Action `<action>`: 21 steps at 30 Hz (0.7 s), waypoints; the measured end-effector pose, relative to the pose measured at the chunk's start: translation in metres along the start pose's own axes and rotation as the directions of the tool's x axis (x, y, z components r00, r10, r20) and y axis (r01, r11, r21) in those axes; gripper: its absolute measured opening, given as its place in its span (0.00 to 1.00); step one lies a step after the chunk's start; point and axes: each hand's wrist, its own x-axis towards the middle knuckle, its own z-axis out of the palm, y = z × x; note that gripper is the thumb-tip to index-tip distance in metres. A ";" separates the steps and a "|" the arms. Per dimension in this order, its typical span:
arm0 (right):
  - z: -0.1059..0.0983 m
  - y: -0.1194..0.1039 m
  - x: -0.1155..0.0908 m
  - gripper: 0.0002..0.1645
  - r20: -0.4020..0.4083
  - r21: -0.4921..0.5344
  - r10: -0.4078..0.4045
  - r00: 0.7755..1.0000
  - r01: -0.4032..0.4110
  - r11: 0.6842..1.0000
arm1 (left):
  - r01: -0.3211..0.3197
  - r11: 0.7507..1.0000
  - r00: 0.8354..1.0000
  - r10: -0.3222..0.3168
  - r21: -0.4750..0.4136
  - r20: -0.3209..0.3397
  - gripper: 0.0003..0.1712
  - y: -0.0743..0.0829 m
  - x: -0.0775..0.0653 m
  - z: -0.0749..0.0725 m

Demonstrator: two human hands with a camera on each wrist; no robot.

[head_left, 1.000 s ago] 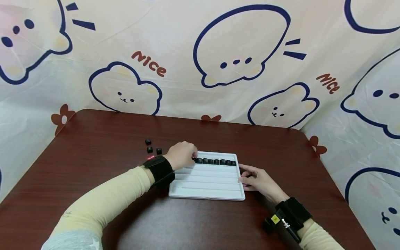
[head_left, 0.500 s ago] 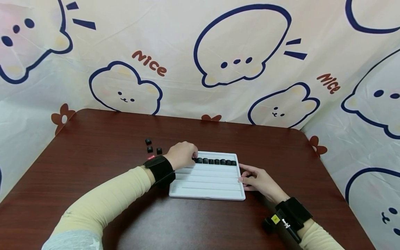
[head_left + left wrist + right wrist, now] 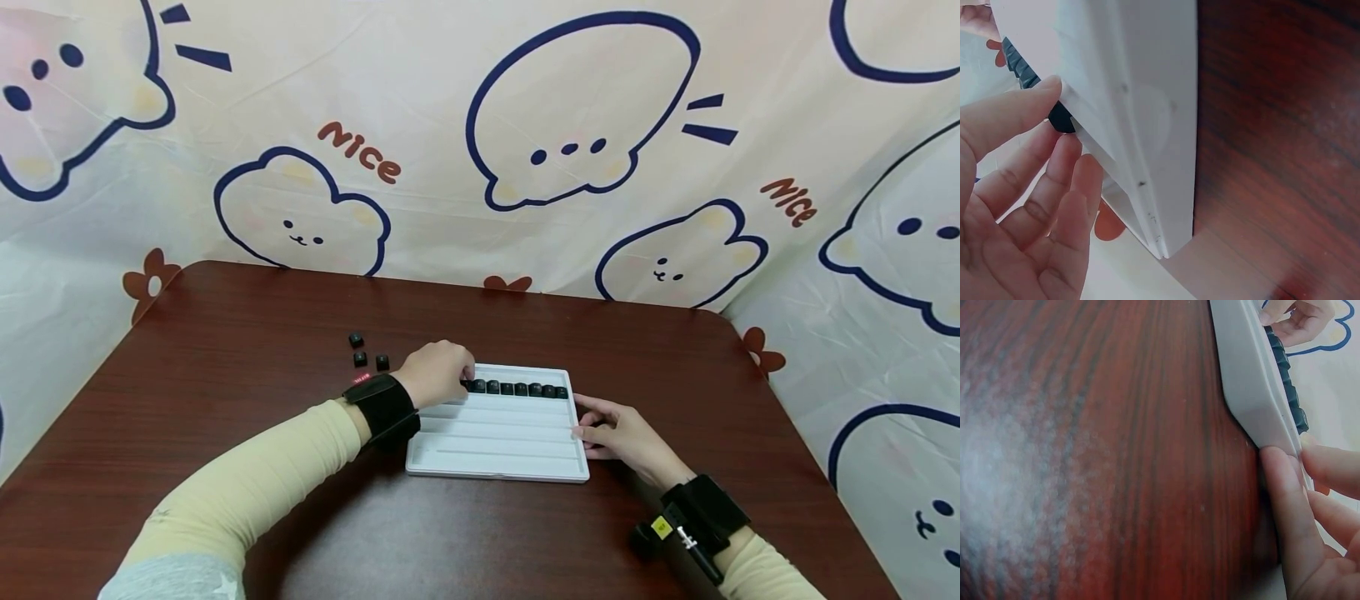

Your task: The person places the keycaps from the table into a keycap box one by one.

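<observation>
A white tray (image 3: 495, 460) with ridged steps lies on the table, and a row of black keycaps (image 3: 521, 389) stands along its upper step. My left hand (image 3: 435, 372) is at the row's left end. In the left wrist view, its thumb and fingers pinch a black keycap (image 3: 1062, 117), partly covered by the fingertips. At the tray's right edge, my right hand (image 3: 622, 435) grips the side. The right wrist view has the thumb against the tray's side wall (image 3: 1244, 381) and the fingers by the end of the keycap row (image 3: 1286, 378).
Three loose black keycaps, one of them this keycap (image 3: 356, 340), lie left of the tray. Beside them is a small red piece with pale lettering (image 3: 362, 378), partly hidden by the left wrist strap. The brown table (image 3: 300, 308) meets a printed curtain (image 3: 435, 233) at the back.
</observation>
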 end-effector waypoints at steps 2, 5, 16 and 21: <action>0.000 0.000 0.000 0.39 0.000 0.000 0.001 1.000 -0.001 1.000 | -0.006 1.000 1.000 0.006 -0.001 -0.002 0.10 0.000 -0.001 0.000; -0.001 -0.001 0.000 0.40 0.002 0.000 0.000 1.000 0.000 1.000 | -0.013 1.000 1.000 0.013 -0.004 -0.004 0.10 0.000 -0.001 -0.001; 0.001 -0.001 0.000 0.38 -0.012 -0.004 0.018 1.000 -0.018 1.000 | 0.004 1.000 1.000 -0.004 -0.026 -0.011 0.10 -0.004 -0.007 -0.006; 0.001 -0.002 0.000 0.38 -0.006 -0.008 0.014 1.000 -0.014 1.000 | -0.007 0.999 0.999 0.006 -0.032 -0.046 0.12 -0.010 -0.011 -0.015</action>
